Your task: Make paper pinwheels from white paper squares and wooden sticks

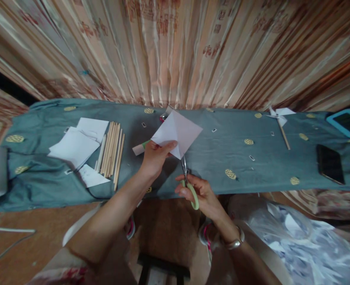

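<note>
A creased square of white paper [188, 128] is pinched between the thumb and fingers of my left hand [155, 156], its corners turned up, down and sideways. My right hand [197, 192] grips a pair of scissors [194, 196] by their light green handles. The metal blades reach up to the paper's lower corner, close to the fold line; whether they are cutting into it I cannot tell. Partly behind my left hand lies a pale tube with a green band [138, 149]. Something small and red [163, 117] shows behind the paper's upper left edge.
White paper sheets [77, 144] and several wooden sticks [111, 150] lie at left. A paper pinwheel on a stick [283, 130], a phone [330, 163] and a blue-framed device [349, 122] are at right. A bag of paper scraps [299, 241] stands below. Curtains [175, 51] hang behind the cloth-covered table [222, 158].
</note>
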{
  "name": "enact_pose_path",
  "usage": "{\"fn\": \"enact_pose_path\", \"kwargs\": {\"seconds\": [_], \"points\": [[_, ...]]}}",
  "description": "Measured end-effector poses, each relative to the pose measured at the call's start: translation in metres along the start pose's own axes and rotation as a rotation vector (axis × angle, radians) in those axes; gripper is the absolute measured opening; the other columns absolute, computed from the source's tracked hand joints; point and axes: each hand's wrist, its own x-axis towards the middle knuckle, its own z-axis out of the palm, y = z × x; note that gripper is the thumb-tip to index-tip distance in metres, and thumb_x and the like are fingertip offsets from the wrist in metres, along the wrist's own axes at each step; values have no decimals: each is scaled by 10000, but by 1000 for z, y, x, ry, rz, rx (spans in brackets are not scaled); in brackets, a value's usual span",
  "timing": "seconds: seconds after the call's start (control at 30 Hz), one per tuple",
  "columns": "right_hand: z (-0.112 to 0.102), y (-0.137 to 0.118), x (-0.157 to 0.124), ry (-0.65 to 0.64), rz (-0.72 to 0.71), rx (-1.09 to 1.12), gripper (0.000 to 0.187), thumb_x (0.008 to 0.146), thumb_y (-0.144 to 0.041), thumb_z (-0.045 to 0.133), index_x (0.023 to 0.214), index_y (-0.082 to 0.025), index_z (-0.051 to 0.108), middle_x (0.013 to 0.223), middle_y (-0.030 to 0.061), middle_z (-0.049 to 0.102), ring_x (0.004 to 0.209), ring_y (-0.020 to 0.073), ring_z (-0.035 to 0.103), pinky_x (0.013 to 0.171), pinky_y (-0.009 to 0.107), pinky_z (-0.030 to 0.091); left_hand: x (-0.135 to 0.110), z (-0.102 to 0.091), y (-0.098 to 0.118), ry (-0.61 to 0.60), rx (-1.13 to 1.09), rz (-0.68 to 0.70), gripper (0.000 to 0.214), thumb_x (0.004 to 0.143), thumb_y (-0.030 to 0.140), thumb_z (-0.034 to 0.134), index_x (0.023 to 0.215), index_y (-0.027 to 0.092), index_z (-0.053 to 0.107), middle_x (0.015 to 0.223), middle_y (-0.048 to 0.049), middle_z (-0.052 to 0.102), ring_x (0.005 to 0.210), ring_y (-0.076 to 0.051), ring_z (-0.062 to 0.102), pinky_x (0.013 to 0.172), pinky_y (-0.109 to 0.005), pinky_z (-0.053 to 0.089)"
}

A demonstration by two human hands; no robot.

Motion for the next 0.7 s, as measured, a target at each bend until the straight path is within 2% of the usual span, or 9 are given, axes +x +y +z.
{"fn": "enact_pose_path", "kwargs": {"seconds": [0.1,0.3,0.7], "points": [[2,-1,3,30,1,13,428,713,-595,718,933,-229,682,637,-20,604,579,137,526,538,261,405,-3,1,-4,-26,23,-4,290,539,238,827,784,154,697,716,-4,705,635,-159,637,580,-262,501],[3,-2,7,53,0,30,424,707,-605,716,918,-237,698,596,-27,561,562,135,509,526,258,380,-4,4,-9,-56,27,-36,305,549,249,804,821,165,693,723,5,701,627,-156,625,575,-263,511],[2,-5,9,48,-22,37,398,717,-569,727,925,-231,703,665,5,655,601,142,569,538,257,428,-6,4,-12,-71,62,-39,250,564,272,787,756,160,673,678,13,666,591,-137,579,554,-252,476]]}}
